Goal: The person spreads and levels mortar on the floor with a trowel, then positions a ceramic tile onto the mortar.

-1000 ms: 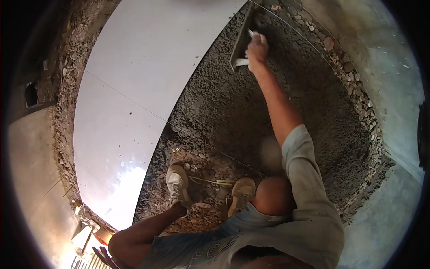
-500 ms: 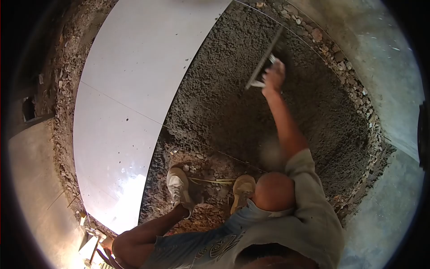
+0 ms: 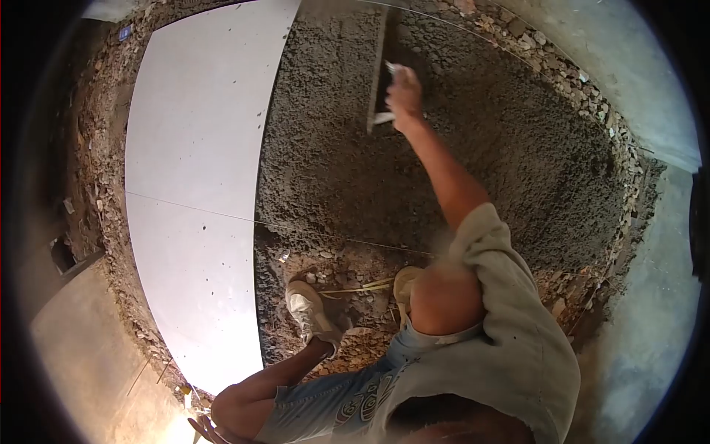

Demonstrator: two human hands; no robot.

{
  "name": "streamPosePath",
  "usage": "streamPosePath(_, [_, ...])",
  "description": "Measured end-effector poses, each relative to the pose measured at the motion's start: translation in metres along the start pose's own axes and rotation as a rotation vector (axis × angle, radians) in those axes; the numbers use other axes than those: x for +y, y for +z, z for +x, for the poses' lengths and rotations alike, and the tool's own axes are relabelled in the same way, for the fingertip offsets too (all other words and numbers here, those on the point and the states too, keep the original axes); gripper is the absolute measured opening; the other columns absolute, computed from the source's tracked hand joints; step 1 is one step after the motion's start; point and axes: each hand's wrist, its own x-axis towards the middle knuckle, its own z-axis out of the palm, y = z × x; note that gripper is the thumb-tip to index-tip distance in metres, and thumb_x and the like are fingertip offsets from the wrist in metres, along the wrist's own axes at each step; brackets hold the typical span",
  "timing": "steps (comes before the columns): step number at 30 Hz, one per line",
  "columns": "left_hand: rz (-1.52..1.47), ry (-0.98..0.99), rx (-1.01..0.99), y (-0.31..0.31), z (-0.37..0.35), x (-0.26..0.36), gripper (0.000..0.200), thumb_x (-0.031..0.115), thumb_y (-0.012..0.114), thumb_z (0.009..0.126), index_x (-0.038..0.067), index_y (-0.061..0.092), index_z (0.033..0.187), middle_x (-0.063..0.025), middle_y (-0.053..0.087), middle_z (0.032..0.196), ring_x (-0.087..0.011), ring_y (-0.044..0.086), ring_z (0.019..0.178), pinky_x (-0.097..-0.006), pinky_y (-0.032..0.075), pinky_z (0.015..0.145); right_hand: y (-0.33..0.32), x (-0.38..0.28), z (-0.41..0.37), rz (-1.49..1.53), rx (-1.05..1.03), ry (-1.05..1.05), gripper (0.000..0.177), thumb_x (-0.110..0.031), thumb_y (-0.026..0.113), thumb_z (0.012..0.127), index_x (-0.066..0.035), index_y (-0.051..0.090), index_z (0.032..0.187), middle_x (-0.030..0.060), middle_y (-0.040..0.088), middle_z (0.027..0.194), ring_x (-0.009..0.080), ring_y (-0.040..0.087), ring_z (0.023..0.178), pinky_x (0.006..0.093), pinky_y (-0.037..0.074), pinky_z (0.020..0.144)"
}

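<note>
My right hand (image 3: 404,94) is wrapped round the handle of a long, flat trowel (image 3: 378,70), whose blade lies on the rough grey mortar (image 3: 333,140). To the left of the mortar lies a large white slab (image 3: 196,148) with small dark specks. At the bottom left, beside my bent knee, part of my left hand (image 3: 203,429) shows with its fingers spread. A thin string (image 3: 347,238) crosses above the slab and the mortar.
My shoes (image 3: 307,311) stand on rubble, with a yellow strap (image 3: 360,287) between them. Broken stones (image 3: 551,66) line the mortar's far right edge, beside a pale wall (image 3: 629,74). A blue object (image 3: 125,32) lies at the upper left.
My right hand and the trowel have moved left and farther away over the mortar, towards the slab. The trowel has turned nearly upright in the view, and the camera view has shifted.
</note>
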Motion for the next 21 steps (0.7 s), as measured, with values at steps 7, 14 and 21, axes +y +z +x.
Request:
streamPosePath(7, [0.008,0.006,0.146,-0.027,0.014,0.043,0.059,0.049,0.032,0.101,0.006,0.048,0.138,-0.022,0.056,0.131,-0.0401,0.052,0.122,-0.0542,0.037,0.109,-0.182,-0.015,-0.022,-0.114,0.286,0.092,0.031,-0.036,0.043,0.103,-0.015,0.058,0.122,0.0008,0.049,0.082,0.0095,0.046,0.066,0.0289,0.044,0.057])
streamPosePath(14, [0.139,0.727,0.066,-0.033,0.037,-0.003,0.103,0.087,0.017,0.08,0.008,0.054,0.134,-0.0217,0.057,0.131,-0.0478,0.043,0.129,-0.0653,0.033,0.106,-0.263,-0.025,-0.057,-0.239,0.394,-0.268,0.026,-0.031,0.044,0.103,-0.014,0.062,0.112,-0.0018,0.049,0.078,0.007,0.044,0.061,0.0267,0.041,0.053])
streamPosePath(21, [0.224,0.515,-0.017,-0.037,0.078,0.005,0.063,0.051,0.033,0.098,0.009,0.044,0.143,-0.021,0.037,0.148,-0.0381,0.045,0.131,-0.0519,0.038,0.107,-0.178,-0.002,-0.065,-0.101,0.092,0.087,0.023,-0.032,0.045,0.104,-0.02,0.06,0.115,-0.0042,0.043,0.07,0.0065,0.034,0.052,0.0243,0.032,0.042])
